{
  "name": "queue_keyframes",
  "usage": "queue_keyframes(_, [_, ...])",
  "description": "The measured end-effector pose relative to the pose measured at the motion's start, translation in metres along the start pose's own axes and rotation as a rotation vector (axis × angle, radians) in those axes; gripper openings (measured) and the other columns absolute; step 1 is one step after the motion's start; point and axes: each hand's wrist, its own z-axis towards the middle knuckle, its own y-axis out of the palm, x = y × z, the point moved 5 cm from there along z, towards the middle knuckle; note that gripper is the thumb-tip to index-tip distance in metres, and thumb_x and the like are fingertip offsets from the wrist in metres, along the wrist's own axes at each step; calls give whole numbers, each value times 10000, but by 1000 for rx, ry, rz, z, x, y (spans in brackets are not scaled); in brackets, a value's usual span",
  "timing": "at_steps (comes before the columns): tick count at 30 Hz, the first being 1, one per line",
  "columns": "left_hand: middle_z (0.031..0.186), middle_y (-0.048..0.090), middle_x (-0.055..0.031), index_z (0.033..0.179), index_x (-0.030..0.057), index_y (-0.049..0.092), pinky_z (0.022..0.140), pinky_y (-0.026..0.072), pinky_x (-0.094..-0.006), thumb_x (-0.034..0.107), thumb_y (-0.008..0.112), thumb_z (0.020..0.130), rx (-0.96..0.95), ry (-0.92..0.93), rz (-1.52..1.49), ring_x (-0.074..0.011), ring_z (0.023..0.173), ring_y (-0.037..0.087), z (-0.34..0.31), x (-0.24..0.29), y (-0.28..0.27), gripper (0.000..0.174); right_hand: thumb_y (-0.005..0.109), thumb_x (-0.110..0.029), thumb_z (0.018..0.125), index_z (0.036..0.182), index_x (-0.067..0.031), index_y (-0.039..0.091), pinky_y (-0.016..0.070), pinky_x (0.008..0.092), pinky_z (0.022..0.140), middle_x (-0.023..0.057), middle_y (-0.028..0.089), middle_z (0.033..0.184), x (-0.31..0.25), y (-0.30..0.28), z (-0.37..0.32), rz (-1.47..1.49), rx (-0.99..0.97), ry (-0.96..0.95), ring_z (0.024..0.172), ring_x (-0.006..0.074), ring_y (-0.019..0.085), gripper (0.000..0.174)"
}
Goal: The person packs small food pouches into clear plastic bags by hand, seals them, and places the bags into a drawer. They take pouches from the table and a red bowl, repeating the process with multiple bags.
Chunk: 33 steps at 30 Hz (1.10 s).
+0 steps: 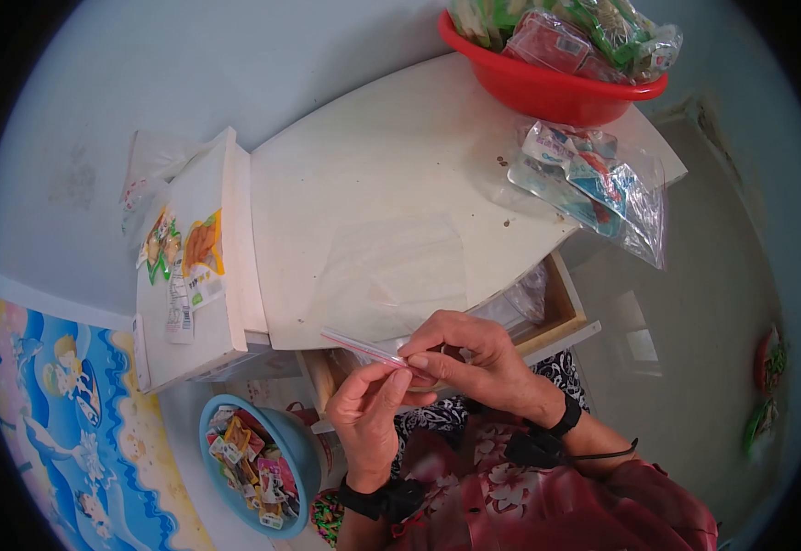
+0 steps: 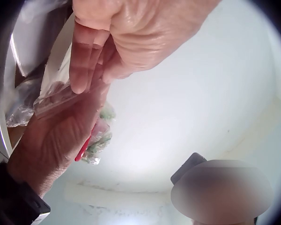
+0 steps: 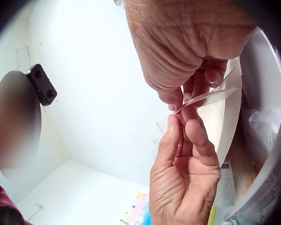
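A flat, clear zip bag (image 1: pixel 391 262) lies over the front of the white table, its red-lined zip edge toward the person. My left hand (image 1: pixel 368 427) pinches that edge between thumb and fingers. Close beside it, my right hand (image 1: pixel 483 363) pinches the same edge, thumb on top and index finger bent. In the right wrist view, the bag's thin edge (image 3: pixel 218 95) runs in between the fingertips of both hands, which nearly meet. The left wrist view shows the clear plastic (image 2: pixel 61 101) across the right palm, partly hidden behind the left fingers.
A red basin (image 1: pixel 556 87) of packaged goods stands at the back right, with a filled clear bag (image 1: pixel 593 179) before it. Snack packets (image 1: pixel 203 253) lie on the left ledge. Below are an open drawer (image 1: pixel 561 308) holding plastic and a blue tub (image 1: pixel 299 450) of small packets.
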Motion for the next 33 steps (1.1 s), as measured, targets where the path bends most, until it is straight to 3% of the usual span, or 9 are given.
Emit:
queue_keyframes(4, [948,745,-169,1109,-56,665,653,662,-344,21,637,1004,9,21,27,-240,795,758,0,1,1,133,666,-63,1020,1158,-20,732,509,248,754,53,675,1048,0,2,-1,-34,-3,-15,918,95,634,158])
queue_keyframes(8, [977,738,-184,1087,-89,668,711,670,-354,-10,669,985,28,37,33,-245,811,757,-1,1,-2,129,669,-56,1015,1148,-17,730,508,249,752,49,670,1038,1,3,-1,-76,1,-19,911,93,632,151])
queue_keyframes(11, [969,736,-173,1081,-85,669,708,662,-343,-12,673,984,40,48,61,-231,799,752,0,2,-1,122,701,-123,992,1102,-47,726,474,249,657,20,671,944,4,5,-1,-56,63,-45,792,81,595,136])
queue_keyframes(17, [926,715,-111,1038,-66,680,667,620,-285,-15,679,980,78,84,214,-165,754,720,1,9,1,77,681,-80,998,1162,-13,690,524,242,710,40,706,980,6,7,-5,50,46,70,855,64,637,177])
queue_keyframes(22, [835,695,-66,1028,-46,684,630,583,-253,-15,678,971,107,174,399,-119,717,686,1,15,1,65,634,-47,1026,1172,31,659,558,262,821,53,714,1019,0,8,-4,198,-21,169,932,87,664,167])
queue_keyframes(26, [876,682,-59,1037,-45,685,635,575,-243,-39,688,957,80,263,485,-109,727,679,1,15,1,80,626,-31,1032,1156,49,648,566,277,874,70,715,1037,5,9,-3,329,-31,206,965,112,674,149])
queue_keyframes(33, [901,668,-61,1030,-52,679,666,574,-242,-64,701,935,61,269,555,-111,737,686,-1,16,2,98,678,-36,1005,1105,55,668,592,283,847,81,735,1014,11,7,-1,302,5,253,935,129,706,135])
